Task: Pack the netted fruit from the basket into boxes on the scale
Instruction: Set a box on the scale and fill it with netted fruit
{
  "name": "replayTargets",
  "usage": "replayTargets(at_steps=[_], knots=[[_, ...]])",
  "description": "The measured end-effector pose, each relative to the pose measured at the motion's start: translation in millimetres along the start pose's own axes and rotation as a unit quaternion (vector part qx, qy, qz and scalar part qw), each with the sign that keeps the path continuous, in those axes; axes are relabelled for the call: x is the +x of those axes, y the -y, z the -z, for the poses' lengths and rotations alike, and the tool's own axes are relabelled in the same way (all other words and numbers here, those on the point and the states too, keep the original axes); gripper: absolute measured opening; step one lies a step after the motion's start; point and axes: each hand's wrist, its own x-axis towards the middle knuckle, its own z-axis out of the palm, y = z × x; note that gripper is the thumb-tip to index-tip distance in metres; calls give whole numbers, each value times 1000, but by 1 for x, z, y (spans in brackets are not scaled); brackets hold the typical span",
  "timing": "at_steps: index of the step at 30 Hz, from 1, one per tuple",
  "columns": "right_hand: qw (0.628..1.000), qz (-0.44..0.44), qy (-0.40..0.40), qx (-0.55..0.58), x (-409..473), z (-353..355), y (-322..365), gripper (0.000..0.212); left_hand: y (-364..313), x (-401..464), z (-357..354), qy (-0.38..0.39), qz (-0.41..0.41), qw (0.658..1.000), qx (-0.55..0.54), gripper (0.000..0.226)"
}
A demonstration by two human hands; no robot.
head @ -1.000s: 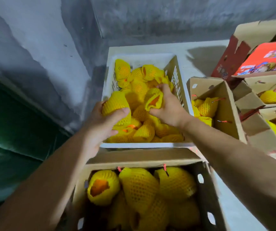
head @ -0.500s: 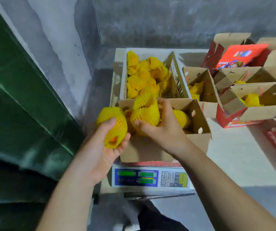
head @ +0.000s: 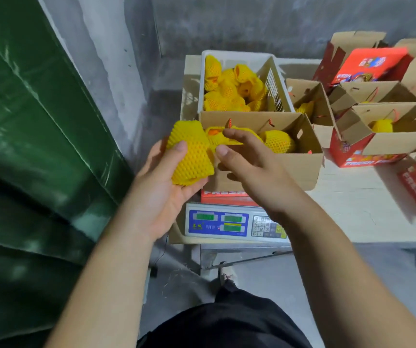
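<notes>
My left hand (head: 163,194) grips a yellow netted fruit (head: 189,156) just left of the open cardboard box (head: 302,169) that stands on the scale (head: 227,223). My right hand (head: 249,162) hovers over the box's near left corner with its fingers loosely spread and nothing held. Under its fingertips a netted fruit (head: 215,140) lies in the box, and another (head: 278,140) lies further right. Behind the box stands the white basket (head: 276,79) with several netted fruits (head: 229,91) in it.
More open cardboard boxes (head: 313,96) (head: 393,144) with a few netted fruits stand on the pale table (head: 352,209) to the right, and red printed boxes (head: 372,64) lie behind them. A green tarp (head: 26,146) and a grey wall close off the left side.
My right hand has let go of its fruit in the box and drawn back a little. My left hand has turned its fruit and still holds it beside the box.
</notes>
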Motion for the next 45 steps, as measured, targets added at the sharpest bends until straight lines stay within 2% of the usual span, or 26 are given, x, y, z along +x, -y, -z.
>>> replayTargets(at_steps=[3,8,11,14,17,19,21,23,26,29,31,33,35,40,45], knots=[[993,0,77,90,-16,-22,8,41,3,-7,0,50,-11,999,10,73],[985,2,53,163,-25,-23,13,38,3,-10,7,95,-14,995,20,89],[984,13,28,174,-28,-17,12,42,4,-13,5,85,-14,991,99,78],[984,4,-9,180,-29,-17,8,46,10,-16,1,26,-37,983,176,57],[973,-31,23,228,-30,-19,0,41,14,-22,2,34,-31,982,181,32],[962,-45,29,269,-27,-18,-7,40,13,-24,4,37,-20,981,190,29],[956,-47,2,289,-22,-12,-14,41,10,-24,6,34,-11,983,180,31],[970,-39,-58,233,-15,-1,-19,45,8,-24,7,15,-16,986,166,31],[986,9,-160,34,2,22,-21,63,8,-23,11,-48,-27,991,119,25],[959,72,-207,-181,31,49,-19,79,9,-22,16,-79,-22,990,117,19],[932,39,-193,-305,49,67,-17,106,10,-22,18,-79,-18,988,132,18],[916,-17,-176,-360,54,77,-16,122,11,-22,20,-76,-12,987,142,19],[912,-7,-200,-359,48,78,-18,109,12,-21,19,-76,-10,985,152,19],[952,41,-203,-224,13,47,-33,61,12,-20,18,-73,-7,982,174,18],[974,40,-139,-174,-10,18,-41,45,11,-21,16,-66,-7,979,192,16]])
